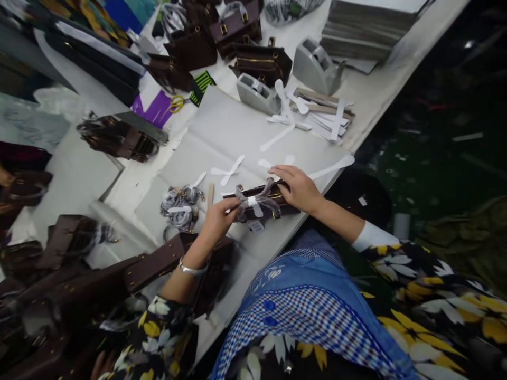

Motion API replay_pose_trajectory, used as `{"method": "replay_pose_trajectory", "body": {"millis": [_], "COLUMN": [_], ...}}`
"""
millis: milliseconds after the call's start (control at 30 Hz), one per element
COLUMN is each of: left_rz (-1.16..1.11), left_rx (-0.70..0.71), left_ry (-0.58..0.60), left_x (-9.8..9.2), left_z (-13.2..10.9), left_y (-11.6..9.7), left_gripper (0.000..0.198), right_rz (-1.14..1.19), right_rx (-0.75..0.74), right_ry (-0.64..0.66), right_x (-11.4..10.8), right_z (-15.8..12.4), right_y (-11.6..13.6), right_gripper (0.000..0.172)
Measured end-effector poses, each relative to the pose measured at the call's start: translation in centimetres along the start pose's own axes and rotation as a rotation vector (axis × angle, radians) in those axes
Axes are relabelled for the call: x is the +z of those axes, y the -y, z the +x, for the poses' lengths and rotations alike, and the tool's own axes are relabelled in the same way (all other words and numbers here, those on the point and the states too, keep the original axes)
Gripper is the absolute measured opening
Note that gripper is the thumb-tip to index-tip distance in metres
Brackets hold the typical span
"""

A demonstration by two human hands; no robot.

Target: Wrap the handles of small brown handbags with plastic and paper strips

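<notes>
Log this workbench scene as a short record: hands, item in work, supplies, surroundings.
Left hand: at the left end of a brown bag, beside its wrapped handles
Right hand: at the bag's right end, fingers extended
Handles: a white band around their middle
Label: a small white tag at the bag's near side
Loose supplies: white strips on a pale sheet
Tools: two gray tape dispensers and yellow-handled scissors, beyond the hands
Surroundings: more brown bags, far side and left
</notes>
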State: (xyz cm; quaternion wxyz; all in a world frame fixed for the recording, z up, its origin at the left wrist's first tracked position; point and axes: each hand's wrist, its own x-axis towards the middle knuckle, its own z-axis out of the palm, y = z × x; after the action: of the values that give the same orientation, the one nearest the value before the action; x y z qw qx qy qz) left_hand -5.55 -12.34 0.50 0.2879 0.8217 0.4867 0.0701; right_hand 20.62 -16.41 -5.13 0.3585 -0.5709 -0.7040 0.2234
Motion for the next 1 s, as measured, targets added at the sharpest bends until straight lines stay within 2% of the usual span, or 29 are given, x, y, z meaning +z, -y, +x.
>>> {"method": "replay_pose_trajectory", "body": {"millis": [33, 100, 267, 333, 433, 633, 733, 833, 933, 1000], "left_rz": [0.028, 0.101, 0.259, 0.245, 0.156, -0.017, -0.019, -0.073, -0.166, -0.195], "left_rx": [0.014, 0.029, 0.139, 0.107, 0.025, -0.048, -0.078, -0.072, -0.044, -0.016], "left_ry": [0.082, 0.167, 0.079, 0.067, 0.015, -0.085, -0.064, -0.053, -0.109, -0.149], "left_x": [0.2, 0.6, 1.9, 2.6, 3.7, 5.5, 6.4, 7.3, 8.1, 8.3], "left_z": [0.8, 2.1, 2.3, 1.6, 0.3, -1.5, -2.6, -3.6, -4.0, -3.9], "left_y": [0.0, 0.3, 0.1, -0.4, -1.1, -1.3, -1.2, -0.8, -0.2, 0.1], "left_gripper": [0.020, 0.022, 0.018, 0.019, 0.031, 0.039, 0.043, 0.043, 0.039, 0.039], "right_rz": [0.004, 0.037, 0.006, -0.044, -0.121, -0.189, -0.005, 0.415, 0.855, 0.952], "right_rx": [0.024, 0.037, 0.065, 0.098, 0.156, 0.313, 0.490, 0.761, 0.979, 1.041], "right_ry": [-0.064, -0.079, 0.113, 0.170, 0.260, 0.475, 0.536, 0.546, 0.527, 0.576], "right_x": [-0.2, -0.3, 0.7, 1.2, 1.7, 1.4, 1.3, 1.2, 0.9, 0.6], "right_z": [-0.9, -2.6, -4.4, -4.4, -4.1, -3.4, -3.4, -3.7, -3.8, -3.7], "right_y": [0.6, 1.6, 2.9, 3.3, 4.1, 5.7, 6.2, 6.8, 7.1, 7.0], "right_gripper": [0.037, 0.027, 0.027, 0.027, 0.025, 0.025, 0.020, 0.020, 0.026, 0.030]}}
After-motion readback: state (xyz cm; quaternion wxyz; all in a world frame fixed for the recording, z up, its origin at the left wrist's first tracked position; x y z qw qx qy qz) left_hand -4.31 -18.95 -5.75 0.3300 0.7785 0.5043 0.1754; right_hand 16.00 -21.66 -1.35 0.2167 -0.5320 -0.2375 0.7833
